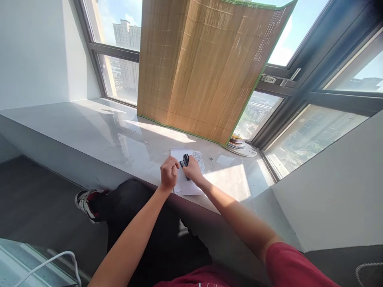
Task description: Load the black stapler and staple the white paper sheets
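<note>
Over white paper sheets (188,189) on the window ledge, my right hand (193,170) is wrapped round a black stapler-like tool (186,160). Just left of it, my left hand (169,172) is closed at the left edge of the paper, its fingertips close to the tool; whatever it pinches is too small to make out. A sheet with dense dark print or drawing (198,160) shows behind my right hand.
A bamboo mat (203,71) stands against the window behind the ledge (89,127). Stacked plates (237,144) sit at the ledge's back right. Small dark pieces (211,158) and a white paper piece (225,160) lie right of the sheets.
</note>
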Tool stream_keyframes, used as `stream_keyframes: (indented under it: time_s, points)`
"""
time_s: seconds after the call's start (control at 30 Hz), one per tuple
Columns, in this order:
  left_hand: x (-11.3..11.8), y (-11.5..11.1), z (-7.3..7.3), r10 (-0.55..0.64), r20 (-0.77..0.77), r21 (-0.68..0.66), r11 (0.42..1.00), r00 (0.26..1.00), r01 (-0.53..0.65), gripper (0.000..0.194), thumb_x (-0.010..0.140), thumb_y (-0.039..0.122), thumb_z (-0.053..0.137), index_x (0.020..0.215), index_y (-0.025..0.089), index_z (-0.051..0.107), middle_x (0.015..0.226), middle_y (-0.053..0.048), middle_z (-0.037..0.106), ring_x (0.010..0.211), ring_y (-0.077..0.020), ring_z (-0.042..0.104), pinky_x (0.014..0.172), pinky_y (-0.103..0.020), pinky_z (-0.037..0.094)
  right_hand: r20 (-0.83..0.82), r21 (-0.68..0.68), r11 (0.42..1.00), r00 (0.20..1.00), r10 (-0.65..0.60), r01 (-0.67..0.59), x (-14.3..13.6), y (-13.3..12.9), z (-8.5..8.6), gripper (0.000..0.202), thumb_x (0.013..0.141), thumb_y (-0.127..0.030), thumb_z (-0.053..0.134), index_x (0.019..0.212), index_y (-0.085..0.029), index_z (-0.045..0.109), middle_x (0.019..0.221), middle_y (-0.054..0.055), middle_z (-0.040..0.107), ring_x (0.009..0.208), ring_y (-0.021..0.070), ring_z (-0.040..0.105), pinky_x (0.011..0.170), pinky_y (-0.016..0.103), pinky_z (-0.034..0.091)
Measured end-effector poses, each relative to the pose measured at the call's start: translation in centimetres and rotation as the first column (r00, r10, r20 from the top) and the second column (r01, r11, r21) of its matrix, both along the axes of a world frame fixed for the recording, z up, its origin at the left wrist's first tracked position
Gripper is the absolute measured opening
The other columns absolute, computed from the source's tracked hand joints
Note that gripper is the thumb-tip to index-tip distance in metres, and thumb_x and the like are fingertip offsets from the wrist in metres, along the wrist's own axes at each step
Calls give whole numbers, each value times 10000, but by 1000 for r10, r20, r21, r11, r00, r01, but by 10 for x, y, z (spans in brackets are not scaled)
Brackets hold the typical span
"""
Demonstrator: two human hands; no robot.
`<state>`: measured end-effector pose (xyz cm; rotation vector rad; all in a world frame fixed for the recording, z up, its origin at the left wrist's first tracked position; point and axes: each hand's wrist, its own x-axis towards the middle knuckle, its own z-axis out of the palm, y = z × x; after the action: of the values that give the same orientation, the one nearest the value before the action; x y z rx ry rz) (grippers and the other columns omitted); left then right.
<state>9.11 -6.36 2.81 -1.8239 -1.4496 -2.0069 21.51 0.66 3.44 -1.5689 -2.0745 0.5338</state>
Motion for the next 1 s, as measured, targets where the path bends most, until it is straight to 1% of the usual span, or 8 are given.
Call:
stream_keyframes:
  time_s: [0.23,0.33,0.47,0.6,0.7,0.8,0.9,1.0]
  points:
    - [2,3,-2,-19,-9,-52,998,1000,18,302,859,21,440,657,244,472,703,-32,575,677,-191,561,664,-319,440,-97,-12,989,984,-150,150,81,-31,-19,310,732,-134,560,880,-300,344,878,15,575,788,236,565,683,322,425]
    - [1,5,-3,-15,-7,-61,998,1000,14,307,856,20,440,647,243,478,691,-28,564,662,-190,548,652,-321,429,-108,-53,983,977,-182,177,94,-31,-19,304,729,-139,570,871,-299,355,859,9,571,754,226,569,658,316,427]
    - [-1,5,-3,-11,-1,-46,999,1000,11,310,852,12,437,646,239,480,686,-23,563,657,-185,543,646,-318,418,-78,35,977,975,-207,211,101,-27,-21,288,722,-158,589,851,-295,371,887,26,574,785,234,592,684,328,461]
    - [-1,4,-3,-22,8,-30,999,1000,23,311,854,8,433,650,237,487,690,-24,566,653,-184,535,636,-319,406,-125,53,981,976,-180,188,117,-12,-17,208,853,-393,660,889,-270,496,918,61,647,820,267,648,729,373,519]
    - [-1,4,-3,-14,22,-44,999,1000,15,312,850,13,428,640,239,480,679,-28,564,645,-186,527,622,-319,396,-132,172,975,984,-121,143,136,17,-7,320,998,-538,535,971,-235,635,993,130,716,959,312,695,845,433,559]
    - [-1,5,-3,-11,32,-58,998,999,13,307,849,28,424,633,240,477,677,-32,564,634,-185,520,612,-314,392,73,253,967,997,-31,12,147,49,-4,349,1035,-396,471,1149,-168,709,1281,229,724,1223,345,679,1060,481,530]
    - [-2,4,-3,-8,28,-60,998,1000,10,297,845,35,425,637,241,477,675,-29,558,629,-183,515,611,-312,389,290,156,984,956,41,-89,145,68,-13,479,1060,-313,450,1469,-117,604,1653,250,536,1530,340,515,1237,491,427]
    - [0,4,-3,-2,22,-65,998,1000,3,297,850,38,431,638,243,464,677,-31,560,643,-187,529,629,-316,401,385,59,994,921,66,-96,130,73,-22,562,1120,-349,393,1619,-103,473,1776,242,381,1659,343,362,1315,517,329]
